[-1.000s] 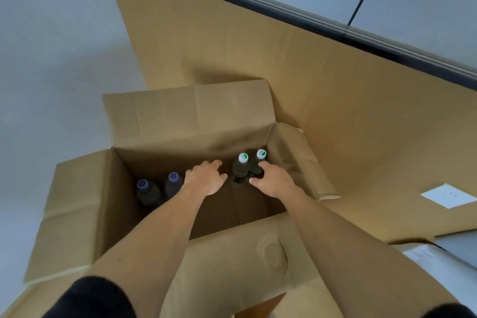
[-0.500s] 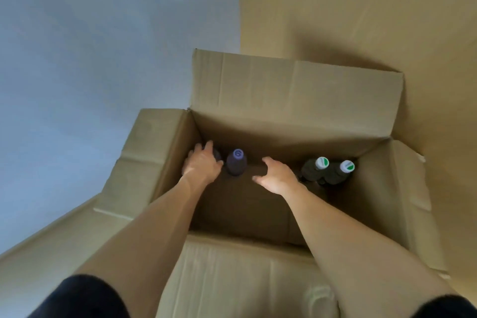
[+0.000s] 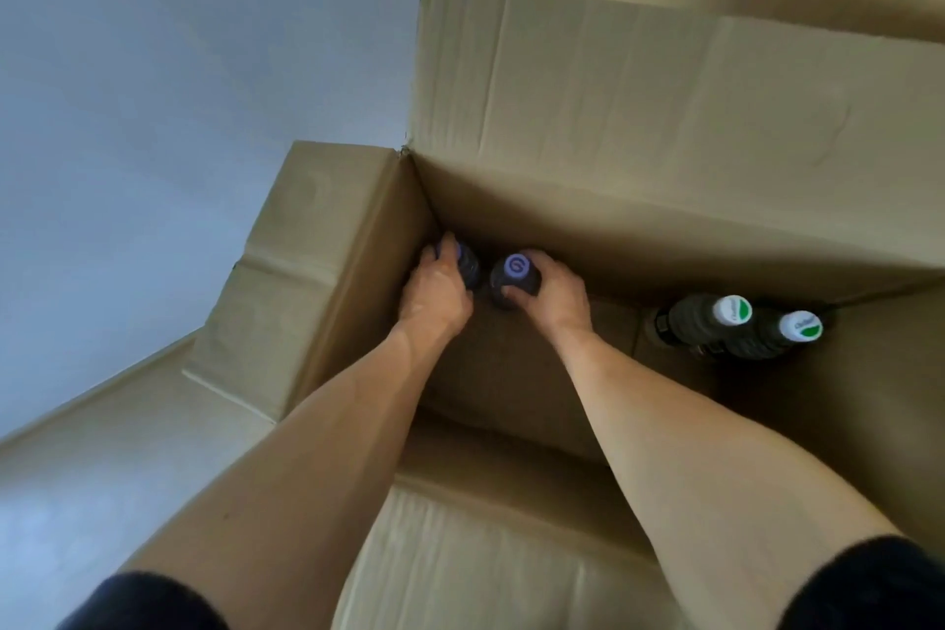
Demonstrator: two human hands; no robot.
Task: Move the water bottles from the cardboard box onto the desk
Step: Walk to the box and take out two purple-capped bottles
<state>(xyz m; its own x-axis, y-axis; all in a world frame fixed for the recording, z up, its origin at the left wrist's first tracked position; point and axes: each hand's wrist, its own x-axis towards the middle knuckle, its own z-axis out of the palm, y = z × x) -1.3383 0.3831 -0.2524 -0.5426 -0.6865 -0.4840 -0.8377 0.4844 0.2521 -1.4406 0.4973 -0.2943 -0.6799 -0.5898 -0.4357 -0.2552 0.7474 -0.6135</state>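
In the head view we look down into an open box [image 3: 588, 128] that fills the middle and right of the frame, with its flaps folded outward. Both our arms reach into it from the lower edge.

Our left hand [image 3: 434, 294] is in the far left corner of the box, a little left of the frame's centre. Its fingers curl over the top of a dark bottle [image 3: 468, 266] with a purple cap, which is mostly hidden under the hand. Our right hand [image 3: 555, 294] is just beside it, and its fingers and thumb wrap around the neck of a second purple-capped bottle [image 3: 516, 271], whose cap stays visible.

These two bottles stand close together against the far wall. At the right of the frame, well apart from the hands, two more dark bottles stand on the box floor, touching each other: one [image 3: 711, 320] and another [image 3: 782, 335], both with white and green caps.
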